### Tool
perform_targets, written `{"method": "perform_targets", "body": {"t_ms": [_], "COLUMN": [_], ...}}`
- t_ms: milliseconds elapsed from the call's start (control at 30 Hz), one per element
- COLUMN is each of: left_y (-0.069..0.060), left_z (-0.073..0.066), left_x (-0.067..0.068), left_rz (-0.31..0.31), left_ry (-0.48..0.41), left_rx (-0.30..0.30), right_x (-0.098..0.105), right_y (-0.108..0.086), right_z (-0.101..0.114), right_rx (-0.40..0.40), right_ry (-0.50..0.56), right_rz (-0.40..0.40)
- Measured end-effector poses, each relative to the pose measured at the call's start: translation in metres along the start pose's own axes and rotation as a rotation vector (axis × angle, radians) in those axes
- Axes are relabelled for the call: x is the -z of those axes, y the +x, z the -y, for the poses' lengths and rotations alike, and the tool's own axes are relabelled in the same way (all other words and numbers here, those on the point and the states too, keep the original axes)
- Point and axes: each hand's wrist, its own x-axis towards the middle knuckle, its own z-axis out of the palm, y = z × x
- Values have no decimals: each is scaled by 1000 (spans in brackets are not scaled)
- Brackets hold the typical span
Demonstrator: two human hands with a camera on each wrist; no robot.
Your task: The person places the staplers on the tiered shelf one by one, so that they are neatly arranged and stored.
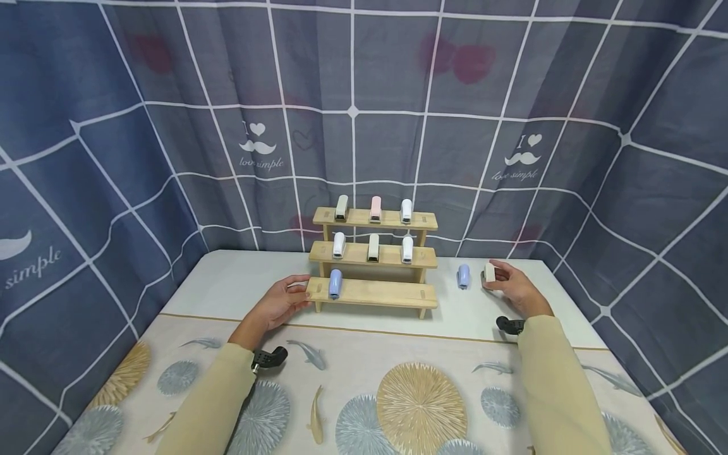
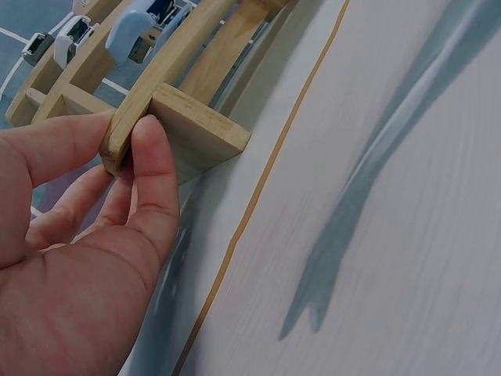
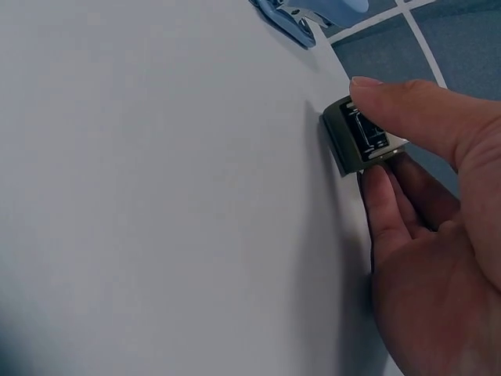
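Note:
A three-tier wooden display rack stands on the white surface. My left hand pinches the left end of its lowest shelf between thumb and fingers. Over to the right, my right hand holds a small cream stapler by its sides, low over the white surface; whether it touches cannot be told. Its stapling end shows dark in the right wrist view. Just left of that hand lies a blue stapler. Another blue stapler sits on the lowest shelf, near its left end.
The middle shelf bears a white stapler, a cream one and another white one. On the top shelf are green, pink and white staplers. A checked curtain hangs behind; a patterned cloth lies in front.

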Motion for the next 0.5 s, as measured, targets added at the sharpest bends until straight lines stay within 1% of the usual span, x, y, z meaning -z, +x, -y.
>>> {"method": "perform_targets", "body": {"t_ms": [167,300,433,500], "left_y": [-1,-2,-2,-1], "left_z": [-2,-4,-4,-4], "left_x": [-1,-1,-1,0], "left_rz": [0,8,11,10], "left_ry": [-4,-18,-24,-27], "left_rx": [8,4,7,9], "right_x": [0,-1,-2,-3], "right_y": [-2,-1,-1,-3], "right_z": [2,2,0,0], "right_rx": [-10,0,46,73], "right_ry": [-33,-55,-91,-135], "right_rz": [-2,-18,-42,-63]}}
